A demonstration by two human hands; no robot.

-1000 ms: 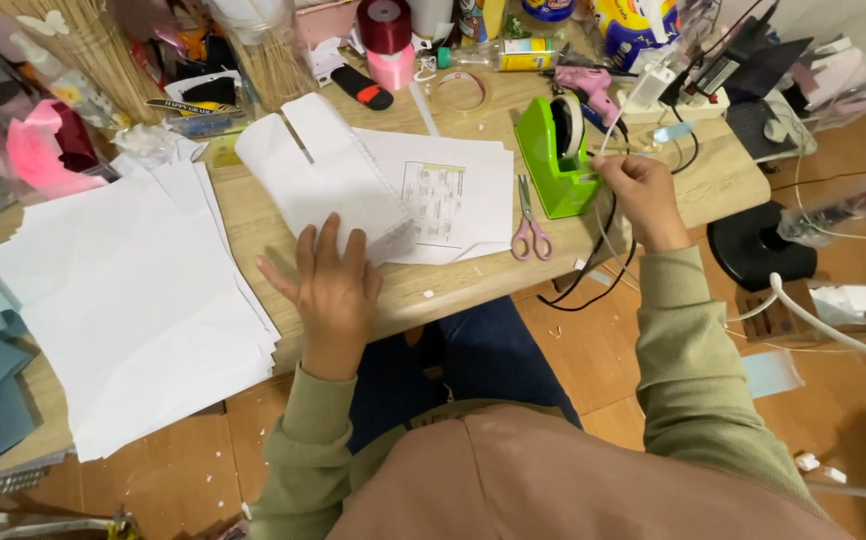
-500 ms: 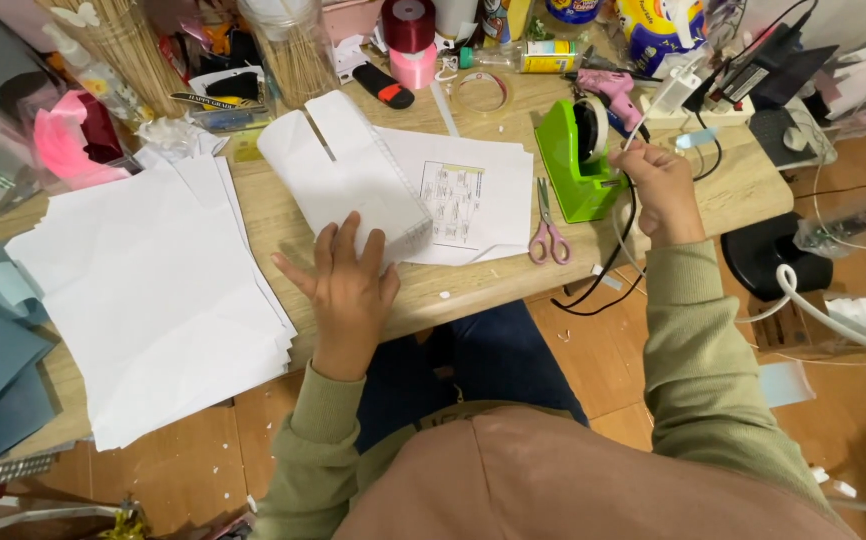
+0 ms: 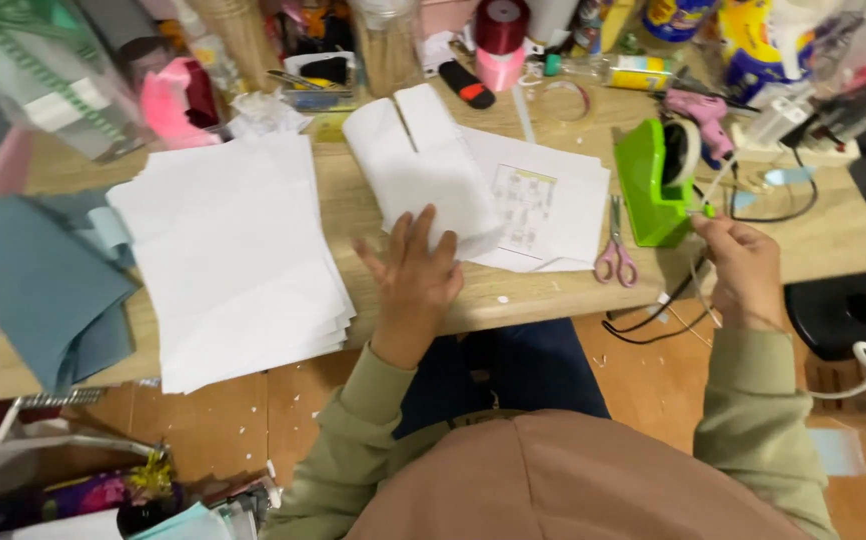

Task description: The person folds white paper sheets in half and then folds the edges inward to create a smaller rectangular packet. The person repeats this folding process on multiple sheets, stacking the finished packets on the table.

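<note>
Pinching a strip of clear tape (image 3: 705, 205) at the green dispenser (image 3: 653, 185) with your right hand (image 3: 743, 265), while your left hand (image 3: 415, 275) lies spread on the folded white paper (image 3: 423, 165), you risk the tape curling onto itself or the paper slipping on the surface (image 3: 553, 295).

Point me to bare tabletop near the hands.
Bare wood between the big paper stack and the folded white sheet, and along the front edge under the scissors. Some right of the green tape dispenser, crossed by a cable. The back of the table is crowded.
</note>
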